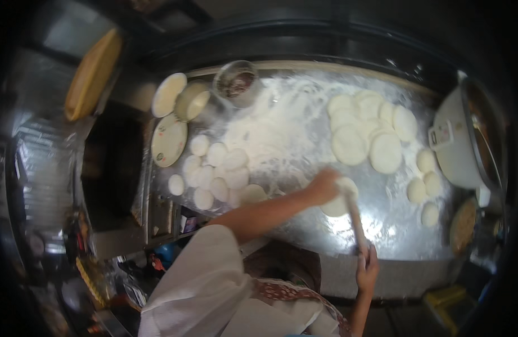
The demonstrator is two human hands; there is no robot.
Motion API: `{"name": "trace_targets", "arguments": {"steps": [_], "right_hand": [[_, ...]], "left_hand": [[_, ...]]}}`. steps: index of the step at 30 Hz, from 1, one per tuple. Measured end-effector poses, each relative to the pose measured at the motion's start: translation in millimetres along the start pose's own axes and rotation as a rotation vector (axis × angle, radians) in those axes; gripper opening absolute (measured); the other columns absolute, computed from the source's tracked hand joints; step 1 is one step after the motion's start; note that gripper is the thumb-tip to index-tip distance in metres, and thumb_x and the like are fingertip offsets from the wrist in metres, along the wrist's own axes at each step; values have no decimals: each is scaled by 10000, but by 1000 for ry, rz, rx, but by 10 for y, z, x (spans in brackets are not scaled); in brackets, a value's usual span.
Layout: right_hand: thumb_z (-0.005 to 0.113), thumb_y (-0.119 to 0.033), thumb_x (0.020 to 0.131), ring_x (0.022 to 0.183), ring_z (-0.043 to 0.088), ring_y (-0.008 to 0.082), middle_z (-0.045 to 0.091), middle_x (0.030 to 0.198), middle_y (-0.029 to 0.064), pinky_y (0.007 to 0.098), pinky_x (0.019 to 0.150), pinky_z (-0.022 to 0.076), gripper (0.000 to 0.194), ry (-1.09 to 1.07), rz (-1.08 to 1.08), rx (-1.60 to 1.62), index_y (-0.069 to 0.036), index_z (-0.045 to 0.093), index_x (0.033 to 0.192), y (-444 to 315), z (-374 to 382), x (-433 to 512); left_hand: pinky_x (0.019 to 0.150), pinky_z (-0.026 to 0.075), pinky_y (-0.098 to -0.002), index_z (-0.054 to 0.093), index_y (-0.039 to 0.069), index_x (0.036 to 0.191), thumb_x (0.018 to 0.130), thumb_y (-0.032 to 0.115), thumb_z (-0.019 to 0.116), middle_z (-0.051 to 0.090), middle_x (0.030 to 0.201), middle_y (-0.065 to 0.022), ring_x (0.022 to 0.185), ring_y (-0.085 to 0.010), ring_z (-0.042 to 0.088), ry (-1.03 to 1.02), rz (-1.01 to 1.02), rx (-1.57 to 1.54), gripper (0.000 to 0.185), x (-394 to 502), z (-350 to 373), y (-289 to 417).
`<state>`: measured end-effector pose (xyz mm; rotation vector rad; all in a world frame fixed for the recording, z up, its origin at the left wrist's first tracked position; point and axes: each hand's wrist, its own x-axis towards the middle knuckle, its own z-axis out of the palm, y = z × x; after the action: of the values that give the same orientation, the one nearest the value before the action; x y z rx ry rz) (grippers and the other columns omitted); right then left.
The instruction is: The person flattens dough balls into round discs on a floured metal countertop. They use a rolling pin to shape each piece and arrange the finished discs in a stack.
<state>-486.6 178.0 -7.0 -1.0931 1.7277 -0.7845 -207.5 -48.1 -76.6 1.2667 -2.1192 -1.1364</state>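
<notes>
My right hand (367,269) grips the near end of a wooden rolling pin (358,225) at the front of the metal work table. The far part of the pin lies over a flat dough round (334,207). My left hand (324,187) is at the left edge of that round, its arm stretched across in front of me. Blur hides its fingers, so I cannot tell whether they pinch the dough. Beyond my hands is an overlapping heap of rolled dough rounds (351,145). Smaller dough pieces (216,153) cluster at the left.
Flour (259,135) coats the metal table (404,244). At the back left are a metal pot (237,99) with dark red contents, another metal container (187,101) and a patterned oval plate (170,141). Several dough pieces (417,190) lie right, near a large pale pot (457,139).
</notes>
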Motion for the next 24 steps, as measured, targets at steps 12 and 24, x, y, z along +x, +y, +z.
{"name": "trace_targets", "arguments": {"steps": [12, 24], "right_hand": [[707, -62, 869, 841, 539, 224, 544, 881, 79, 336, 738, 469, 280, 309, -178, -149, -13, 667, 1142, -246, -127, 256], [667, -424, 922, 1370, 474, 381, 453, 1517, 192, 596, 1080, 346, 597, 117, -546, -890, -143, 537, 1432, -535, 368, 1294]], "left_hand": [[754, 522, -341, 533, 6, 1237, 847, 103, 758, 618, 951, -83, 839, -165, 599, 364, -804, -846, 460, -461, 358, 678], [1229, 159, -569, 355, 22, 1553, 979, 438, 573, 247, 1661, -195, 1541, -353, 229, 3, -144, 770, 742, -13, -135, 332]]}}
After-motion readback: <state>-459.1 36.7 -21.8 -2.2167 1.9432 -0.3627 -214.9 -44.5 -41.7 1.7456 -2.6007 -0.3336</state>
